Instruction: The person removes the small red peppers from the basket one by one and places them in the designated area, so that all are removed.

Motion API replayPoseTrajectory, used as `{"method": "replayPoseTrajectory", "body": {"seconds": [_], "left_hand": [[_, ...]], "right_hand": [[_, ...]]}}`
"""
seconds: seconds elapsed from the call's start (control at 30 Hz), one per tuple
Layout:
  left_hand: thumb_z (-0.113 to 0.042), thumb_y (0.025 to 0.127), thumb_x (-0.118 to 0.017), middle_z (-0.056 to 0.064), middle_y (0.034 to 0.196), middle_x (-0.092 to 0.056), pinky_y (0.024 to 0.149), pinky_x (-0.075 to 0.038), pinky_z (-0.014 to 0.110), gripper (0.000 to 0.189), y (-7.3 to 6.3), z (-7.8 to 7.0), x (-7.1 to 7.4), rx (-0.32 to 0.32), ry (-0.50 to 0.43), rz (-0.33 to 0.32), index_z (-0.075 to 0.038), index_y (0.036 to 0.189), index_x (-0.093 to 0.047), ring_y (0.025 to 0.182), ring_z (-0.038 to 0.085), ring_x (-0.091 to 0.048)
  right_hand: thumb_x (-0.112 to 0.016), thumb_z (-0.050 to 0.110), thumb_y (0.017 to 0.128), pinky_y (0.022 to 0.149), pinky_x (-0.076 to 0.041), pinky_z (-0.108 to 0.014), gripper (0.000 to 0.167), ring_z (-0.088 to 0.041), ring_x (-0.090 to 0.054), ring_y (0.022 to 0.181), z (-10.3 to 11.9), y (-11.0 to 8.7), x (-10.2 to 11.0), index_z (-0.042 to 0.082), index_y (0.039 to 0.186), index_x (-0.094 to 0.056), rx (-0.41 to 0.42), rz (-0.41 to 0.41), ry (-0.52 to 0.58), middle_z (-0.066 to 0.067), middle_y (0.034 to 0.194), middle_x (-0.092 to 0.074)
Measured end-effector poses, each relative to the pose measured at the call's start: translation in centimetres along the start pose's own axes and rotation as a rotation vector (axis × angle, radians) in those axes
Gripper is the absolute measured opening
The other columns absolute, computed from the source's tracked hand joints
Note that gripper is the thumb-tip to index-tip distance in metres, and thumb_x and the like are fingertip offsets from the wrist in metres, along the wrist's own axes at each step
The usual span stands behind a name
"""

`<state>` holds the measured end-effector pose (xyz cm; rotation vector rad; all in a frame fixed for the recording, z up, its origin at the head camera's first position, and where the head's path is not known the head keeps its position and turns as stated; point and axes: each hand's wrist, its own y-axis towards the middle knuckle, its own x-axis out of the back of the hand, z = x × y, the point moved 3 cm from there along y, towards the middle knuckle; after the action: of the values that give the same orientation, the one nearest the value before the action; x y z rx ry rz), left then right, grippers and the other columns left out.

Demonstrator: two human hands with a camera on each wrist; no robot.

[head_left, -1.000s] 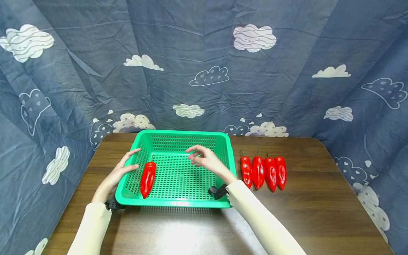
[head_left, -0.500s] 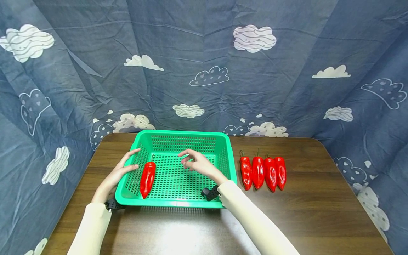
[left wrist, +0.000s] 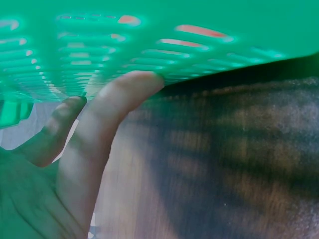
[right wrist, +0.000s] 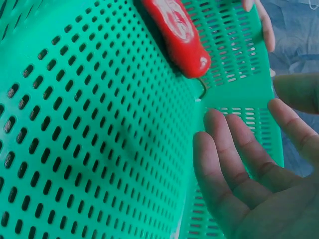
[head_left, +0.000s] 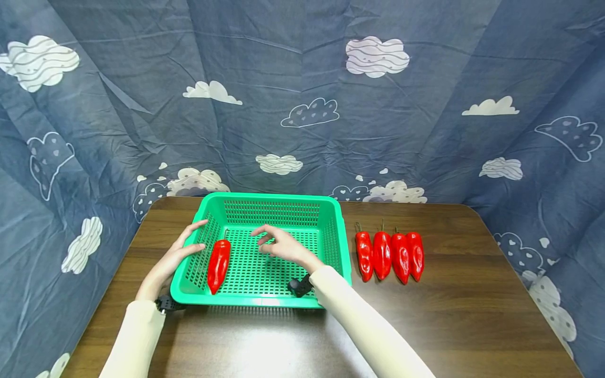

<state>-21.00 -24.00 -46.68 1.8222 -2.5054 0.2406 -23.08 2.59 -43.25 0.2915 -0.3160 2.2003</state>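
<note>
A green plastic basket (head_left: pixel 264 302) with slotted walls stands on the table. My left hand (head_left: pixel 172 257) grips its left side: the thumb and a finger reach over the rim, and in the left wrist view other fingers (left wrist: pixel 89 144) lie against the outer wall. One long red pepper (head_left: pixel 219 266) lies inside near the left wall, its stem toward the back. Over the basket's middle hovers my right hand (head_left: pixel 285 248), with nothing in it, to the right of that pepper. In the right wrist view its fingers (right wrist: pixel 222 149) are loosely bent, apart from the pepper.
Several more red peppers (head_left: pixel 382 255) lie side by side on the brown wooden table (head_left: pixel 472 294), just right of the basket. A blue curtain (head_left: pixel 312 147) with cloud prints hangs behind the table and at both sides.
My right hand has moved left across the basket, from near its right side toward the pepper inside. My left hand, the basket and the peppers have stayed in place.
</note>
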Motion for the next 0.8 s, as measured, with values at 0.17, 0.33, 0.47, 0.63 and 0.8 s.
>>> {"method": "replayPoseTrajectory", "body": {"seconds": [0.17,0.33,0.47,0.63,0.8], "left_hand": [[-0.013,0.098,-0.049,0.011,0.156,0.001,0.094,-0.036,0.042,0.059,0.0,0.1,0.0,-0.009,0.022,-0.005,-0.017,0.151,-0.023,0.134,0.038,-0.015],[-0.012,0.098,-0.049,0.011,0.156,0.0,0.093,-0.037,0.041,0.059,0.0,0.0,0.0,-0.008,0.017,-0.01,-0.016,0.151,-0.023,0.133,0.037,-0.018],[-0.013,0.098,-0.048,0.01,0.155,-0.001,0.089,-0.043,0.038,0.059,0.0,-0.1,-0.1,0.002,-0.019,-0.005,-0.018,0.151,-0.023,0.126,0.038,-0.029],[-0.013,0.098,-0.048,0.01,0.155,-0.002,0.087,-0.045,0.036,0.059,-0.1,-0.1,-0.1,0.001,-0.028,-0.002,-0.019,0.151,-0.023,0.124,0.039,-0.032],[-0.012,0.098,-0.048,0.01,0.156,0.0,0.092,-0.037,0.038,0.059,0.0,0.0,-0.1,-0.009,0.003,-0.008,-0.018,0.151,-0.023,0.133,0.036,-0.018]], "right_hand": [[-0.058,-0.002,0.088,0.075,-0.052,-0.043,0.04,-0.027,-0.058,0.1,-0.4,0.8,-0.7,0.004,0.128,-0.054,-0.003,0.027,-0.038,-0.024,0.117,-0.056],[-0.059,-0.001,0.089,0.072,-0.05,-0.033,0.042,-0.029,-0.058,0.102,-0.6,1.5,-1.4,0.003,0.131,-0.052,0.0,0.057,-0.078,-0.024,0.12,-0.056],[-0.06,0.001,0.089,0.078,-0.048,-0.034,0.045,-0.031,-0.055,0.11,-0.5,1.7,-1.9,0.005,0.133,-0.051,-0.01,0.089,-0.125,-0.022,0.121,-0.057],[-0.061,0.003,0.088,0.084,-0.046,-0.036,0.049,-0.029,-0.052,0.115,-0.2,2.0,-2.5,0.01,0.135,-0.051,-0.027,0.13,-0.199,-0.018,0.123,-0.057],[-0.063,0.006,0.086,0.084,-0.044,-0.036,0.053,-0.025,-0.052,0.111,0.0,2.4,-3.5,0.014,0.137,-0.05,-0.059,0.181,-0.235,-0.017,0.123,-0.056]]}}
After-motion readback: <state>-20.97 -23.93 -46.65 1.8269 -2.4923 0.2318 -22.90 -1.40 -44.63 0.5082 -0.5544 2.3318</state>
